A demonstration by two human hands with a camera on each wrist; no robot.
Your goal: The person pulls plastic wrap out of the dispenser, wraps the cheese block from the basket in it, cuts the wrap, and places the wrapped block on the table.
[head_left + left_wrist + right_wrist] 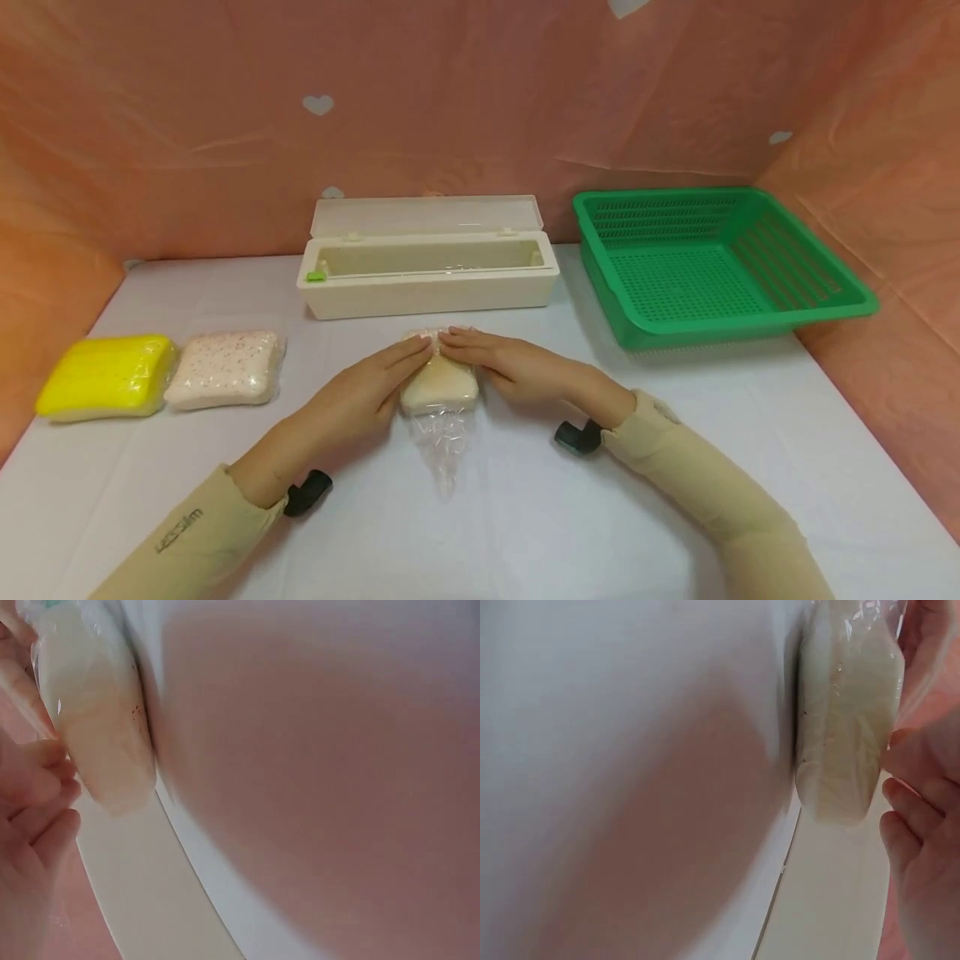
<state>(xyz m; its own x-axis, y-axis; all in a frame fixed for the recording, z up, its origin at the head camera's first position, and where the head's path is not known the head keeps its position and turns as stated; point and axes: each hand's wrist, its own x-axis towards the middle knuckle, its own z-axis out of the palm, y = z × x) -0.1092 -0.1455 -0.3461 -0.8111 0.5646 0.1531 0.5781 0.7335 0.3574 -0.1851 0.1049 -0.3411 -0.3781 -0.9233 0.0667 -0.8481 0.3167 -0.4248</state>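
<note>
A cream-coloured, rounded block (pixel 441 387) lies on the table in front of me, covered in clear plastic film. A loose, crumpled tail of the film (pixel 444 450) trails from it toward me. From the left, my left hand (pixel 362 387) lays its nearly straight fingers on the top of the block. My right hand (pixel 521 367) does likewise from the other side, and the fingertips of both almost meet. In the left wrist view, a few red specks mark the side of the block (pixel 101 727). In the right wrist view, the fingertips touch the upper face of the wrapped block (pixel 844 742).
Behind the block stands a long white film dispenser (pixel 427 296), its lid (pixel 427 215) raised, with a green slider (pixel 316 276) at its left. A green basket (pixel 720 325) sits at the back right. Film-wrapped yellow (pixel 108 367) and pink-speckled blocks (pixel 225 367) lie at left.
</note>
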